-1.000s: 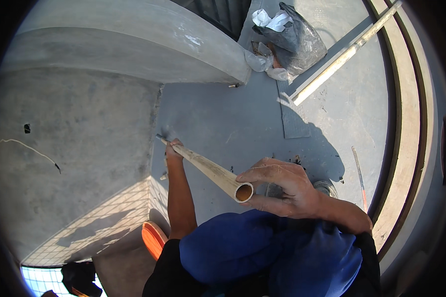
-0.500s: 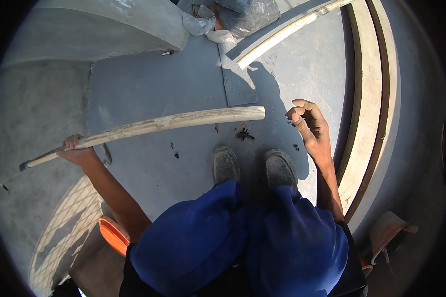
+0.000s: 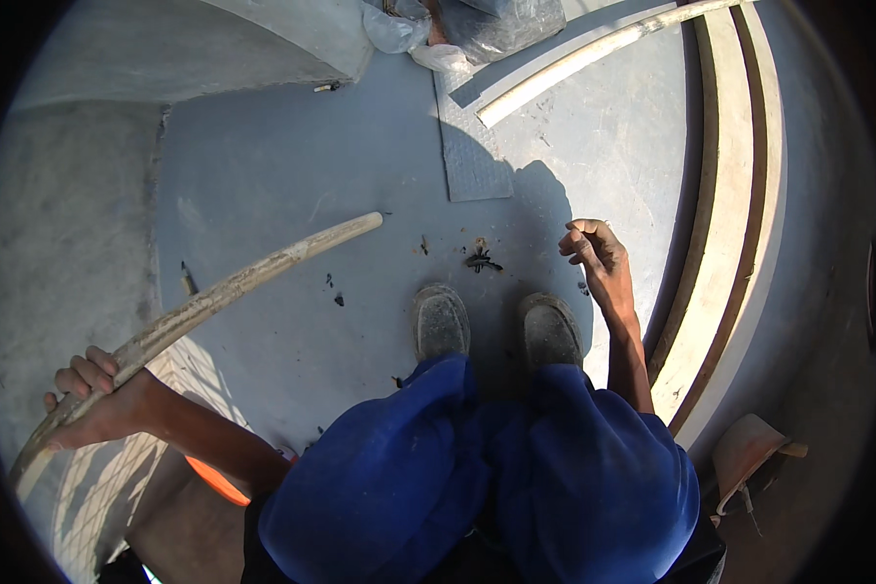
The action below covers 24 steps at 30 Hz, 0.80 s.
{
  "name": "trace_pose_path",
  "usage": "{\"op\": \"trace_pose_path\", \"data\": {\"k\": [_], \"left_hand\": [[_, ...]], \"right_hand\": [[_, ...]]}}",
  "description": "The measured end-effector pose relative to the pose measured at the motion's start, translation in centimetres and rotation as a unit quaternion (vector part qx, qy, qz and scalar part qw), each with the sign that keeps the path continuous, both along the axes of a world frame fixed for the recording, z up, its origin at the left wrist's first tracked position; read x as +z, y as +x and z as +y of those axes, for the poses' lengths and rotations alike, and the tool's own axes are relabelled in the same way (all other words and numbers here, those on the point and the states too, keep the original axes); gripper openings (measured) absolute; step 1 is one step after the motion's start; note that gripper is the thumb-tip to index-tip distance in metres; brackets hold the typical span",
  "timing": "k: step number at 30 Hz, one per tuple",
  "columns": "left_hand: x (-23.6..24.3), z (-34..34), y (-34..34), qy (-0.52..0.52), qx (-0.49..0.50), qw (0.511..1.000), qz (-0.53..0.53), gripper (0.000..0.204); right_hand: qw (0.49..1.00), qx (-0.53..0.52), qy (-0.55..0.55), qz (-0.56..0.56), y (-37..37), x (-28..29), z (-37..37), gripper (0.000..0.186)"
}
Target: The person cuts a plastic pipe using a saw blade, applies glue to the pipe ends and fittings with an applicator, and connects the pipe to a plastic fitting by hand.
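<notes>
My left hand (image 3: pixel 107 394) is closed around the lower part of a long, cream-coloured pole (image 3: pixel 248 275) with grey smears. The pole slants up to the right above the floor, its far end left of my shoes. Whether it is a pipe or wood I cannot tell. Out to the right, my right hand (image 3: pixel 599 255) is held above the floor with fingers curled in and the thumb against them; nothing shows in it. Dark scraps (image 3: pixel 481 260) lie on the floor between the pole's end and my right hand.
Another pale pole (image 3: pixel 574 66) lies at the far right, its end by a flat grey sheet (image 3: pixel 475 161). Long beams (image 3: pixel 725 185) run along the right side. Plastic bags (image 3: pixel 501 29) sit at the back. A small thin object (image 3: pixel 188 280) lies beyond the held pole.
My left hand has come down and toward me, sliding the pole left and tilting it more steeply. The fingers of my right hand have drawn together.
</notes>
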<state>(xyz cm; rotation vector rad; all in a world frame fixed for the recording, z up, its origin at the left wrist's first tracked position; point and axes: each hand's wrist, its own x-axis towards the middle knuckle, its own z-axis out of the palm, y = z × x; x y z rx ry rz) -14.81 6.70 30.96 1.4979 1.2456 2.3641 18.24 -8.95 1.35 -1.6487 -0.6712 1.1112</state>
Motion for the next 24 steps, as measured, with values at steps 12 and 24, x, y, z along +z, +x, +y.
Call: {"op": "trace_pose_path", "data": {"k": [12,24], "left_hand": [[1.4,-1.7,1.6,0.008,-0.015,0.999,0.052,0.056],[1.6,-2.6,-0.8,0.006,-0.114,0.993,0.023,0.05]], "right_hand": [[0.998,-0.022,0.046,0.027,0.9,0.4,-0.3,0.025],[0.998,-0.039,0.05,0.012,0.3,0.6,-0.3,0.026]]}}
